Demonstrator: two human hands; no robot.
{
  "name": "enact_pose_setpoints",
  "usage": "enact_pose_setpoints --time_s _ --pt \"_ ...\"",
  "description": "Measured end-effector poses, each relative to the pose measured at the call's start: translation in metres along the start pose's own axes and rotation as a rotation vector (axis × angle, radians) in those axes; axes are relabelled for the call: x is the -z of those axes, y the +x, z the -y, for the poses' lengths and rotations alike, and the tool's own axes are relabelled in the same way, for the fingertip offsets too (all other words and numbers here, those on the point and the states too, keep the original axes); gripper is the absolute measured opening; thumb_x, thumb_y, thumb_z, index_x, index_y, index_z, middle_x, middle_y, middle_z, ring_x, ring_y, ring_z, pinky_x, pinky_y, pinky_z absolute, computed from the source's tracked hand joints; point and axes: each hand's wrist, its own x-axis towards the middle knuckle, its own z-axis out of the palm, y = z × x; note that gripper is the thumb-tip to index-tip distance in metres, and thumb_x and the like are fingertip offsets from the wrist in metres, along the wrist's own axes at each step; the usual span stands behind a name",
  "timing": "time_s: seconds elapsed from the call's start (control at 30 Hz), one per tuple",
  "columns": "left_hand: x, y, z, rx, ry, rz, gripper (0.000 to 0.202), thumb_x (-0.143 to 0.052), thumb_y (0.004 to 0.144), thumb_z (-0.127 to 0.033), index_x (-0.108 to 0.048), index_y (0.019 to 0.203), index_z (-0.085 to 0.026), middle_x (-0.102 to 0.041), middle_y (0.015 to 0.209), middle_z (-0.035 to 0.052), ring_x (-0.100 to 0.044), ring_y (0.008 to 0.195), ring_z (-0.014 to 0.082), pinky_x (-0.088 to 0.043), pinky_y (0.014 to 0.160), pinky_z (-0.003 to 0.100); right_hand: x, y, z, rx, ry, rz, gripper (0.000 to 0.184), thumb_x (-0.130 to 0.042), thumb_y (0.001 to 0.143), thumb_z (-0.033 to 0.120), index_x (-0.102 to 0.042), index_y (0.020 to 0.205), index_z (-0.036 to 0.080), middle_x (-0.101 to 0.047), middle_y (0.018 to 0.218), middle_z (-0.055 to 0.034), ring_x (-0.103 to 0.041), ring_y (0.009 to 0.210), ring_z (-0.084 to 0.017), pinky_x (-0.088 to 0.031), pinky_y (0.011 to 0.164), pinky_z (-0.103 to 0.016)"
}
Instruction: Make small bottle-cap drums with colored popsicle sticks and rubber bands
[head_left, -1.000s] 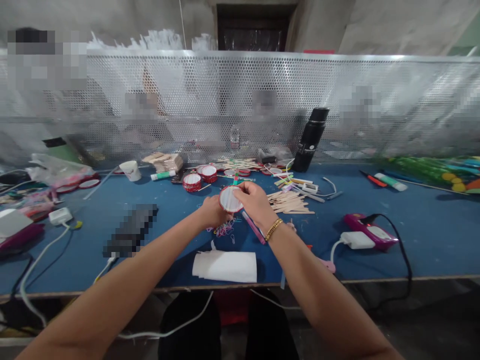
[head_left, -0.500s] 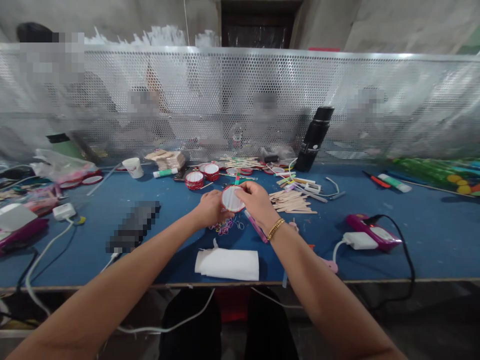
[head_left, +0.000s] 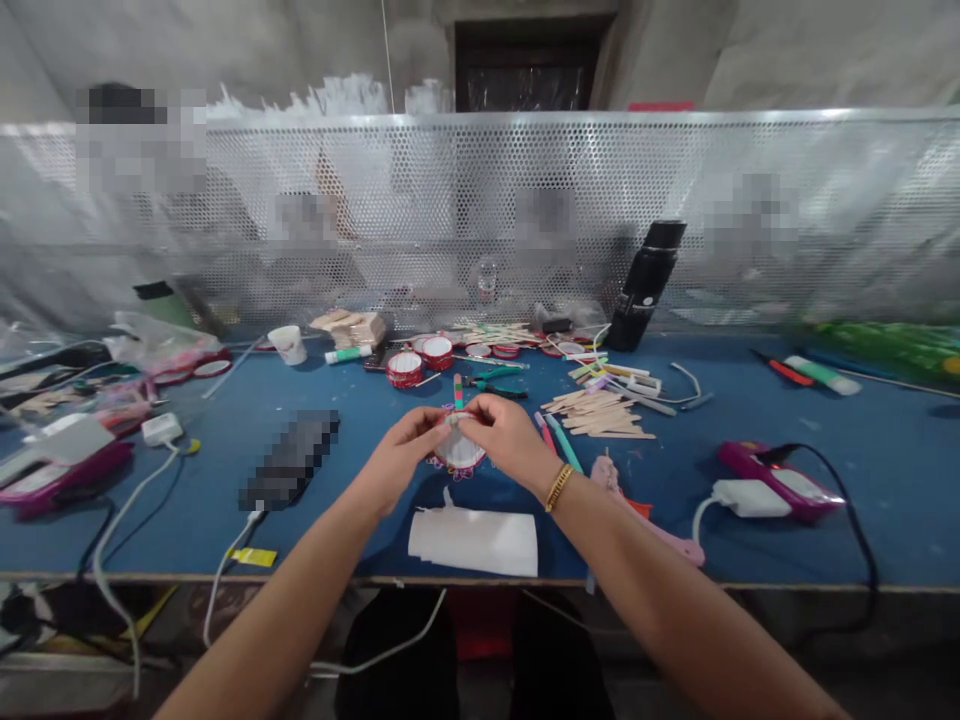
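Observation:
Between my hands is a small toy drum with a white round face and a red rim. A stick with coloured bands rises from its far edge. My left hand pinches the drum at the upper left of its rim. My right hand grips the rim from the upper right, thumb on the face. The two thumbs nearly meet by the foot of the stick. Beneath the drum, small coloured loops lie on the table, partly covered. Nearer to me lies a folded white cloth or paper.
Red-rimmed drums, pliers and wooden sticks lie beyond my hands. A black bottle stands before a perforated metal screen. A phone is at left, a purple power strip at right. Cables cross the front edge.
Both hands have come lower and nearer to me with the drum, and its face is now tilted. My left fingers have moved from its side to the top of the rim.

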Motion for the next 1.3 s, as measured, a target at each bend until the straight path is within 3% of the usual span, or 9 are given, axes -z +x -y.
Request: enact_pose_setpoints --time_s 0.23,0.4,0.63,0.77,0.87,1.1,1.3 --pt "-0.011 0.005 0.006 -0.005 -0.088 -0.055 0.047 -0.079 0.069 -0.039 -0.06 0.106 -0.019 -0.07 0.094 0.0039 -0.065 0.08 0.0196 -0.053 0.072 0.032 -0.004 -0.003 0.006 0.044 -0.103 -0.017 0.005 -0.06 0.074 0.026 -0.06 0.074 0.021 -0.059 0.069 0.0038 -0.051 0.067 -0.014 -0.039 0.066 -0.027" --pt "-0.013 0.002 0.008 -0.073 0.007 -0.15 0.042 -0.076 0.072 -0.033 -0.062 0.109 -0.02 -0.07 0.098 0.0039 -0.064 0.081 0.02 -0.052 0.073 0.033 -0.001 -0.003 0.009 0.058 -0.1 -0.023 0.006 -0.06 0.076 0.027 -0.061 0.077 0.021 -0.06 0.072 0.0028 -0.052 0.069 -0.015 -0.039 0.068 -0.027" --pt "-0.009 0.0 0.012 -0.035 -0.021 -0.195 0.039 -0.076 0.07 -0.032 -0.062 0.103 -0.019 -0.067 0.083 -0.0004 -0.056 0.063 0.0147 -0.048 0.061 0.028 -0.001 -0.002 0.009 0.051 0.003 0.046 0.017 -0.057 0.084 0.035 -0.065 0.082 0.02 -0.066 0.078 0.0009 -0.057 0.072 -0.015 -0.045 0.066 -0.026" --pt "-0.009 -0.001 0.012 -0.026 -0.033 -0.184 0.038 -0.076 0.069 -0.031 -0.062 0.102 -0.019 -0.067 0.085 0.0 -0.059 0.065 0.0149 -0.05 0.061 0.028 -0.003 -0.001 0.006 0.037 0.009 0.037 0.019 -0.055 0.087 0.037 -0.064 0.083 0.021 -0.067 0.079 0.0001 -0.059 0.073 -0.016 -0.046 0.067 -0.027" --pt "-0.01 -0.001 0.011 -0.029 -0.027 -0.186 0.038 -0.077 0.07 -0.032 -0.062 0.102 -0.019 -0.069 0.089 0.002 -0.064 0.072 0.018 -0.053 0.065 0.03 -0.004 -0.001 0.002 0.034 -0.023 0.027 0.012 -0.061 0.079 0.03 -0.063 0.086 0.021 -0.067 0.082 0.0001 -0.06 0.076 -0.017 -0.047 0.071 -0.028" --pt "-0.012 -0.003 0.01 -0.044 0.092 -0.169 0.037 -0.074 0.072 -0.032 -0.062 0.105 -0.02 -0.07 0.092 0.0021 -0.064 0.076 0.019 -0.052 0.068 0.031 -0.008 -0.003 -0.004 0.018 -0.098 0.007 0.014 -0.06 0.072 0.021 -0.063 0.087 0.02 -0.067 0.085 -0.0004 -0.059 0.078 -0.018 -0.046 0.076 -0.03" --pt "-0.01 -0.005 0.011 0.007 -0.194 -0.094 0.037 -0.072 0.076 -0.039 -0.063 0.107 -0.019 -0.068 0.096 0.0028 -0.063 0.084 0.0196 -0.052 0.075 0.031 -0.006 -0.002 -0.003 -0.001 -0.092 -0.007 0.013 -0.061 0.073 0.025 -0.063 0.086 0.02 -0.068 0.082 0.0004 -0.059 0.075 -0.017 -0.047 0.072 -0.029"
